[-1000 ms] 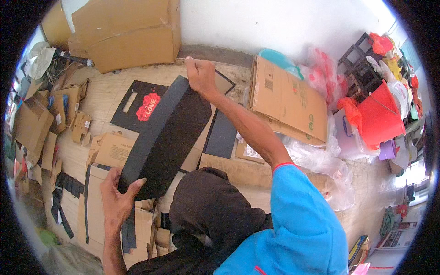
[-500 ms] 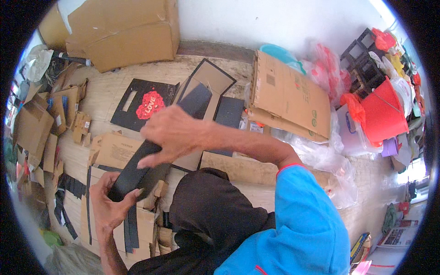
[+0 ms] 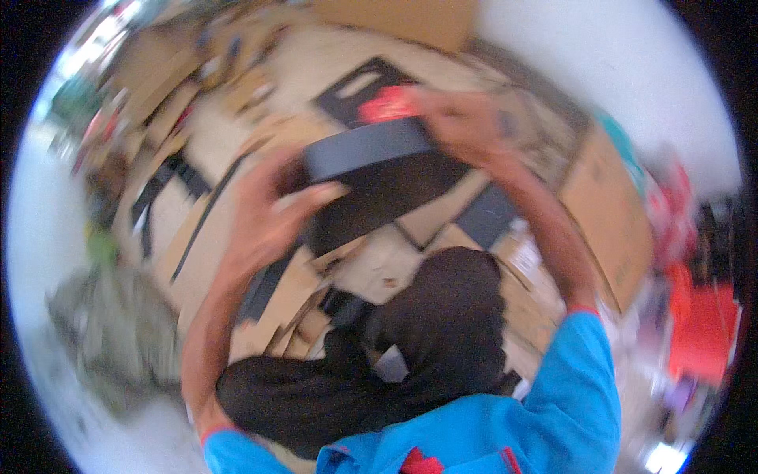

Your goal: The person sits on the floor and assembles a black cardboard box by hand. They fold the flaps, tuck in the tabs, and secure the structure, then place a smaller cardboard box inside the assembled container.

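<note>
A black cardboard box (image 3: 387, 189) is held up in front of me, tilted, its long narrow side facing up. My left hand (image 3: 272, 209) grips its left end, with the thumb stretched along the near side. At the far right end, my right hand (image 3: 462, 130) is closed on the box; its fingers are blurred. Just beyond lies a flat black panel (image 3: 335, 99) with a slot cut out and a red heart print (image 3: 385, 103), partly covered by my right hand. A flat dark piece (image 3: 488, 217) lies below my right forearm.
A folded brown cardboard sheet (image 3: 612, 221) lies to the right, near a red bucket (image 3: 705, 332). Cardboard scraps (image 3: 170, 75) are heaped at the far left, and black strips (image 3: 170, 186) lie nearer. A greyish bag (image 3: 118, 332) sits at the left; a large carton (image 3: 426, 20) stands far off.
The view has turned and blurred. The black box has been swung from a steep slant to nearly level, its broad face now showing. My hands have moved apart to its two ends.
</note>
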{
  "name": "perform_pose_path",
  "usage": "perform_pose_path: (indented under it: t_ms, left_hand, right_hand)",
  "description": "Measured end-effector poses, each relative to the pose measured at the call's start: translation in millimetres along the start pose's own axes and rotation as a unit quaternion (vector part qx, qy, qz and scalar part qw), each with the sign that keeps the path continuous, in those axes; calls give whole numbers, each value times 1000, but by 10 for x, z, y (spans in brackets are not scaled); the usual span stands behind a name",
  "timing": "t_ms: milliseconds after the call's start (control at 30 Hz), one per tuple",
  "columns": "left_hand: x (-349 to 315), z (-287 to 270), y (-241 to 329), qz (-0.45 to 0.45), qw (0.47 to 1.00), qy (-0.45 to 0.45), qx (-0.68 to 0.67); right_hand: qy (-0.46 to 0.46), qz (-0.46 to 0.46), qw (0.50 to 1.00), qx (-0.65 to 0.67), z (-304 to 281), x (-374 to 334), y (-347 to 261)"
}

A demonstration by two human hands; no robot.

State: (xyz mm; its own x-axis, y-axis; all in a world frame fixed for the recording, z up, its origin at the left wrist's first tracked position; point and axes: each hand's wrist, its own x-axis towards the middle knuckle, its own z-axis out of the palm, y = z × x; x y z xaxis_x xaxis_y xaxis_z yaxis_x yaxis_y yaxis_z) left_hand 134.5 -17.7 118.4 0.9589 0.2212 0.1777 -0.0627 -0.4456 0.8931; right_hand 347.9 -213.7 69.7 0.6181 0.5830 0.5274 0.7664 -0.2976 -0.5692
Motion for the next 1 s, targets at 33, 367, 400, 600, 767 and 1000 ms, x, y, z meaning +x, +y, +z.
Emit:
perform_pose_path:
  t_ms: [33,367,400,600,767,1000]
  left_hand:
    - [22,-44,2,-4,999,-9,49]
    - [169,90,-521,106,947,224,206]
    - [207,54,-524,122,949,224,185]
    - [142,-236,-733,68,993,95,30]
    - [-487,-68,-1403,-120,990,20,-71]
    - [-880,-215,-1490,-153,951,264,58]
  right_hand:
    - [22,-35,999,-9,-10,15,49]
    - [116,-79,975,-174,194,87,136]
    - [98,-26,979,-174,171,136,106]
    - [80,108,989,-60,71,544,57]
    - [14,58,975,-214,336,808,162]
    - [13,-129,970,-208,1205,1137,-296]
